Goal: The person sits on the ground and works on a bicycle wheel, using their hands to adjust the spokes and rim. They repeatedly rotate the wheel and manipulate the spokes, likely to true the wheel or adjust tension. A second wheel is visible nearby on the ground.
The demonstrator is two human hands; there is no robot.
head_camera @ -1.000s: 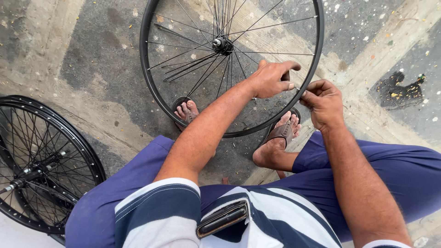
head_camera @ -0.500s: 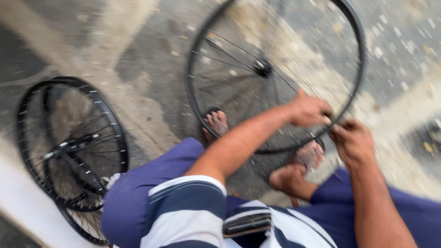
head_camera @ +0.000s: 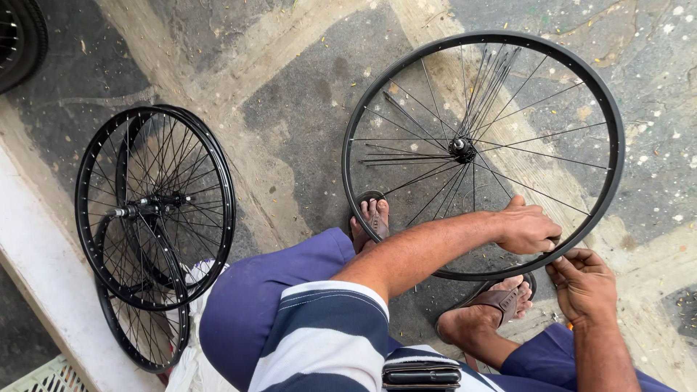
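The black spoked wheel [head_camera: 482, 155] stands between the sandalled feet. Judged from this, it could roll or tip, since only fingers steady it. The left hand [head_camera: 528, 229] curls over the wheel's near rim. The right hand [head_camera: 583, 283], beside that rim, pinches something too small to identify.

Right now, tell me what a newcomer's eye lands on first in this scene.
First, the big black spoked wheel lying on the concrete in front of the seated person, with the left hand resting on its near rim and the right hand just beside the rim. Next, the stack of black wheels leaning at the left by a pale kerb. Sandalled feet show under the wheel.
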